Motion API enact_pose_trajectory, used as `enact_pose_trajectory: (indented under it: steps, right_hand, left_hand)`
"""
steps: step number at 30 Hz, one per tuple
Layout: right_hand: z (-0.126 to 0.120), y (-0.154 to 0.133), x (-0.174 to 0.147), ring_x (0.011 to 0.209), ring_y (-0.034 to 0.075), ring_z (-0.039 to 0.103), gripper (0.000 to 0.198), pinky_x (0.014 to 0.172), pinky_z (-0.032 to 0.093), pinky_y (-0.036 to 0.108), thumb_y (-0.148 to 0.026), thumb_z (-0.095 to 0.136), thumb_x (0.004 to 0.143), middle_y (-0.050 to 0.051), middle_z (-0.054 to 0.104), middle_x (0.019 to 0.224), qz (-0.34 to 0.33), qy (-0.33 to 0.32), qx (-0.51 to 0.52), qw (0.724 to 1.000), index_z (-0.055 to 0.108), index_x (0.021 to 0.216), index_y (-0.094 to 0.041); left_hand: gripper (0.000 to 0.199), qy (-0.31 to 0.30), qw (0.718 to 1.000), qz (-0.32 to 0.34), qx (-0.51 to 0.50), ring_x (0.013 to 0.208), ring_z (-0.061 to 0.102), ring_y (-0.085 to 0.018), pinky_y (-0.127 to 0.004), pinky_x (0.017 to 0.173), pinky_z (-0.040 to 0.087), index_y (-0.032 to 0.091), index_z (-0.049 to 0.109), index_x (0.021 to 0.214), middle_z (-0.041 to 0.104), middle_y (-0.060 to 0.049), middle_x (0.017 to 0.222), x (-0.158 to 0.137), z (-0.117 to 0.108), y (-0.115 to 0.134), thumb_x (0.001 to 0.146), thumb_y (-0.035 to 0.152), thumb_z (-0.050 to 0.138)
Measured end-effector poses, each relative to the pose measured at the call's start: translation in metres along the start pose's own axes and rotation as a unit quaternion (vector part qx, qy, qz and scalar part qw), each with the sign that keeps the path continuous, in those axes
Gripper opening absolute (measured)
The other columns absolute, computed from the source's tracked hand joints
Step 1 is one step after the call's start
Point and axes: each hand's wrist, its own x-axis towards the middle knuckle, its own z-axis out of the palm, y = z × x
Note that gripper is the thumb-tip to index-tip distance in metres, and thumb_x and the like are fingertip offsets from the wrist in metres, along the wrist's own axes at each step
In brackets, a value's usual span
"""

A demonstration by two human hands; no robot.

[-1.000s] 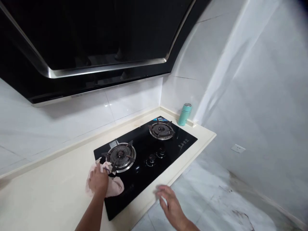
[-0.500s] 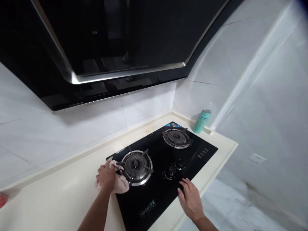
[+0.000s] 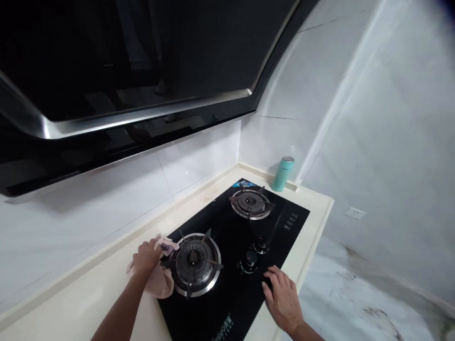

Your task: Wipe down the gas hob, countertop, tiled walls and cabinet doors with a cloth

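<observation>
My left hand (image 3: 146, 259) is closed on a pale pink cloth (image 3: 159, 282), pressed down at the left edge of the black glass gas hob (image 3: 227, 279). Part of the cloth hangs over the hob's edge beside the left burner (image 3: 194, 263); the fingertips are partly hidden by it. At the front edge, my right hand (image 3: 283, 298) rests with its fingers stretched over the glass and holds nothing. Two control knobs (image 3: 250, 258) sit just beyond those fingers. Farther back is the right burner (image 3: 250, 201) with its pan supports.
A black range hood (image 3: 142, 113) overhangs the hob closely from above. In the far corner of the cream countertop (image 3: 95, 293) stands a mint-green flask (image 3: 283, 174). Marbled wall tiles bear a socket (image 3: 355, 213) at the right.
The view has turned, shifting the hob and flask leftward in the picture. My left hand and the cloth have slid slightly toward the hob's back-left corner. My right hand stays at the front edge.
</observation>
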Motion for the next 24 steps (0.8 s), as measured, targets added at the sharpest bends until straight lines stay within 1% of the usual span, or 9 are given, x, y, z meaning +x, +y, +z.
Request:
enact_pose_trajectory:
  steps: [5,8,10,12,15,17,20,22,24]
  right_hand:
    - [0.003,0.002,-0.001,0.125,0.025,0.053,0.021,0.098,0.046,0.044,-0.035,0.047,0.097,0.006,0.058,0.130,-0.010,0.009,-0.009,1.000,0.060,0.111,-0.026]
    - [0.004,0.003,0.000,0.125,0.025,0.053,0.020,0.098,0.045,0.043,-0.034,0.050,0.096,0.005,0.059,0.128,-0.020,0.024,-0.010,0.999,0.059,0.112,-0.027]
    - [0.003,0.003,0.001,0.124,0.025,0.054,0.020,0.096,0.046,0.042,-0.033,0.052,0.094,0.004,0.060,0.127,-0.032,0.036,-0.011,0.999,0.058,0.112,-0.027]
    - [0.000,0.001,0.003,0.123,0.024,0.055,0.020,0.094,0.046,0.040,-0.032,0.054,0.093,0.004,0.061,0.125,-0.043,0.043,-0.012,0.998,0.058,0.112,-0.027]
    - [-0.004,-0.002,0.006,0.121,0.023,0.055,0.020,0.092,0.047,0.038,-0.031,0.056,0.091,0.004,0.061,0.124,-0.050,0.046,-0.015,0.998,0.057,0.111,-0.027]
    - [-0.006,-0.003,0.007,0.120,0.023,0.056,0.021,0.092,0.047,0.038,-0.031,0.057,0.090,0.004,0.062,0.123,-0.052,0.051,-0.022,0.997,0.057,0.111,-0.027]
    - [-0.006,-0.003,0.008,0.118,0.023,0.058,0.023,0.090,0.047,0.037,-0.030,0.058,0.089,0.004,0.062,0.123,-0.059,0.054,-0.029,0.996,0.058,0.111,-0.027]
    - [-0.006,-0.003,0.009,0.118,0.023,0.058,0.024,0.091,0.047,0.036,-0.028,0.060,0.087,0.004,0.063,0.122,-0.063,0.054,-0.029,0.996,0.058,0.111,-0.027]
    - [-0.006,-0.002,0.009,0.118,0.022,0.058,0.026,0.092,0.047,0.035,-0.027,0.061,0.086,0.004,0.063,0.122,-0.061,0.049,-0.027,0.997,0.058,0.112,-0.027]
  left_hand:
    - [0.038,-0.059,0.995,0.049,-0.061,0.116,0.058,-0.031,-0.049,0.099,0.043,0.025,0.065,0.118,0.067,-0.011,0.118,0.042,0.003,0.034,0.090,0.040,0.046]
    - [0.027,-0.093,0.985,0.085,-0.114,0.103,0.064,-0.023,-0.038,0.093,0.049,0.021,0.070,0.101,0.072,-0.007,0.107,0.067,-0.006,0.051,0.089,0.037,0.052]
    - [0.025,-0.103,0.979,0.106,-0.139,0.095,0.066,-0.020,-0.035,0.089,0.051,0.018,0.069,0.095,0.073,-0.005,0.098,0.083,-0.016,0.064,0.091,0.037,0.054]
    - [0.028,-0.103,0.975,0.123,-0.151,0.093,0.066,-0.020,-0.036,0.088,0.051,0.016,0.067,0.096,0.072,-0.005,0.098,0.097,-0.026,0.084,0.093,0.039,0.053]
    - [0.029,-0.118,0.962,0.188,-0.159,0.104,0.064,-0.022,-0.040,0.096,0.050,0.015,0.066,0.105,0.070,-0.007,0.110,0.112,-0.034,0.131,0.093,0.040,0.057]
    - [0.029,-0.155,0.943,0.251,-0.153,0.111,0.062,-0.023,-0.042,0.100,0.049,0.015,0.067,0.108,0.067,-0.008,0.119,0.112,-0.031,0.171,0.090,0.038,0.062]
    - [0.029,-0.226,0.906,0.336,-0.122,0.111,0.062,-0.021,-0.041,0.099,0.051,0.016,0.066,0.114,0.064,-0.008,0.126,0.091,-0.013,0.232,0.091,0.034,0.064]
    - [0.027,-0.274,0.880,0.379,-0.079,0.106,0.063,-0.020,-0.041,0.097,0.052,0.017,0.067,0.111,0.066,-0.006,0.120,0.069,0.004,0.263,0.089,0.034,0.067]
    - [0.025,-0.308,0.859,0.408,-0.021,0.106,0.063,-0.022,-0.043,0.098,0.051,0.018,0.070,0.101,0.068,-0.004,0.111,0.048,0.021,0.283,0.083,0.035,0.074]
